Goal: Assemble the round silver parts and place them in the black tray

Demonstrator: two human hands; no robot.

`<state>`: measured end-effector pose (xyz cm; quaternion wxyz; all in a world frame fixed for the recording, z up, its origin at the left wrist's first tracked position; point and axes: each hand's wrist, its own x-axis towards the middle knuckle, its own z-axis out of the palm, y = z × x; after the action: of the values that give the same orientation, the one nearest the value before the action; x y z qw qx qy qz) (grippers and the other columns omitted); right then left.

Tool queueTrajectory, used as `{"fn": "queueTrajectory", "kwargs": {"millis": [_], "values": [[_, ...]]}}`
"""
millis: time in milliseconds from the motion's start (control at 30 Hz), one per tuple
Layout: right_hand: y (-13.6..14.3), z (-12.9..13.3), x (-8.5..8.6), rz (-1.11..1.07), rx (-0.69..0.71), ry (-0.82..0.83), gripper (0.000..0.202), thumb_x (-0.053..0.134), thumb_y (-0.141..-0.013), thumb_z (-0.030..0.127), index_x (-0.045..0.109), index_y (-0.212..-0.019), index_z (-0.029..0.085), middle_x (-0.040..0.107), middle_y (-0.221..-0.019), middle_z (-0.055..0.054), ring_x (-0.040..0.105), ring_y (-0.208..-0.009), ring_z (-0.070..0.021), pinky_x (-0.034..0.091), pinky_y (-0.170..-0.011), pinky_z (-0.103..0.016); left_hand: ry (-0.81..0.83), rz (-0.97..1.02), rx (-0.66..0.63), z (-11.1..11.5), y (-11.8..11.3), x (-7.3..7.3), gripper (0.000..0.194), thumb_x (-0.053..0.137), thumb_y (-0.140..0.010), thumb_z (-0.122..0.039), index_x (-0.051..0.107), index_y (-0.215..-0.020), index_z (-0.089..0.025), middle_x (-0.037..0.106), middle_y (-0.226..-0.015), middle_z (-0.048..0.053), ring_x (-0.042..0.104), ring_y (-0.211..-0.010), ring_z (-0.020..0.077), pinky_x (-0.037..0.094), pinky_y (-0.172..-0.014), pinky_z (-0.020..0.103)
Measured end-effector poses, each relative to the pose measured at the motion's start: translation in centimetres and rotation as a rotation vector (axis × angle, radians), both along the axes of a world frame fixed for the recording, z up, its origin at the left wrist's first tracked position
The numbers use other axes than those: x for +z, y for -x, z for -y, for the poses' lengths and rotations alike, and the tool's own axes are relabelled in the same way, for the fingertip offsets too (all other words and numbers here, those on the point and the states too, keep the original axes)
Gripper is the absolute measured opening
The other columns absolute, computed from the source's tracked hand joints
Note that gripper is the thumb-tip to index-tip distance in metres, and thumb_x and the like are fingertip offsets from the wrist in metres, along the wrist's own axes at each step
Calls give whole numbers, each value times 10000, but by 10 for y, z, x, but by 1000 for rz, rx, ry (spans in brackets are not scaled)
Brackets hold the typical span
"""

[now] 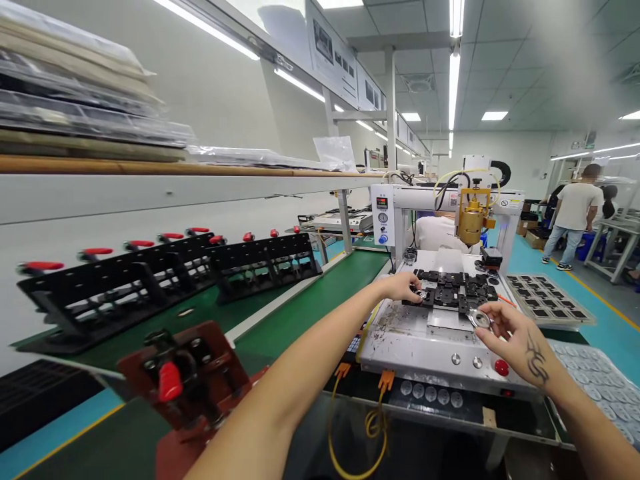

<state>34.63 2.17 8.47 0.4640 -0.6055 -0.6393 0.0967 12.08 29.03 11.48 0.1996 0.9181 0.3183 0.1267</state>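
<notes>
Closest to my camera, the bare left forearm [305,373] reaches up from the lower edge to the left hand [403,288]. Beyond it, the white gantry machine [395,333] fills my view under both hands. Left of the left hand runs a green belt [325,297], and farther left of it stand black racks [115,277] with red handles. A tray of clear round pieces [595,380] lies to the right of the right hand [515,337], on my side of a tray of black parts [550,298]. Between the hands I see a black fixture [447,297] on the machine's bed, with the brass-coloured head [471,223] hanging beyond and above them. I have the right thumb and fingers pinching a round metal piece [481,319] just off their tips, at the fixture's near right corner. At the left fingertips, by the fixture's left end, sits a smaller metal ring [421,294]; those fingers are curled, but I cannot tell whether they grip it or merely touch it.
</notes>
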Motion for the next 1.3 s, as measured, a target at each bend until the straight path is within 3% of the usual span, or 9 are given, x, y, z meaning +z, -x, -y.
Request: {"fn": "queueTrajectory", "kwargs": {"millis": [167,367,633,800,933,1033,1100,1200,1300], "values": [[16,-90,18,279,48,-8,285,711,-898,390,710,-1075,166,650,-938,-50,608,-858,-215,493,-785,-321,-90,210,74,17,9,12,333,809,-744,-347,731,-1020,-177,738,-1179,98,685,-1123,298,533,-1004,382],[32,-178,13,400,137,177,288,836,-794,329,806,-1022,156,709,-1000,-80,649,-923,-235,500,-861,-304,-176,434,57,73,59,31,296,724,-867,-356,665,-1116,-205,680,-1256,93,643,-1158,252,523,-1009,397],[37,-205,9,496,204,330,294,839,-863,452,855,-999,192,784,-907,-80,709,-865,-243,518,-774,-287,-211,489,65,143,131,22,260,720,-881,-255,638,-1126,-217,676,-1267,88,646,-1170,241,523,-1038,452],[45,-204,6,522,137,269,262,799,-926,474,856,-961,221,766,-936,-107,694,-945,-291,506,-884,-369,-215,557,100,161,135,15,278,736,-879,-255,654,-1140,-206,695,-1237,93,657,-1156,237,536,-1055,448],[36,-172,7,512,28,169,332,685,-1016,453,824,-1171,195,711,-1109,-166,635,-1103,-340,464,-1003,-453,-76,688,96,175,116,-8,370,761,-868,-266,647,-1213,-194,733,-1152,73,709,-1027,201,597,-963,371],[-1,-103,-6,477,-111,19,394,510,-1096,414,736,-1318,181,670,-1213,-172,591,-1181,-330,435,-1068,-472,-3,722,136,196,111,-44,375,735,-878,-229,633,-1237,-204,748,-1059,40,737,-915,171,622,-879,315],[-31,-43,-26,435,-278,-176,337,575,-1050,423,748,-1208,180,678,-1130,-146,608,-1105,-317,461,-1032,-471,-3,694,168,208,111,-73,384,720,-862,-201,632,-1235,-211,743,-996,20,731,-845,161,623,-811,292],[-67,31,-67,414,-501,-168,364,651,-982,528,722,-1097,190,668,-1030,-114,607,-1022,-316,476,-974,-492,63,632,137,219,97,-117,388,718,-837,-202,629,-1215,-212,737,-951,10,724,-802,162,621,-761,288],[-78,61,-103,382,-651,-110,476,641,-953,640,668,-1026,171,628,-1010,-132,576,-1029,-344,467,-969,-547,190,509,-19,217,63,-151,368,729,-841,-226,627,-1194,-216,773,-1012,32,761,-872,199,640,-831,340]]}}
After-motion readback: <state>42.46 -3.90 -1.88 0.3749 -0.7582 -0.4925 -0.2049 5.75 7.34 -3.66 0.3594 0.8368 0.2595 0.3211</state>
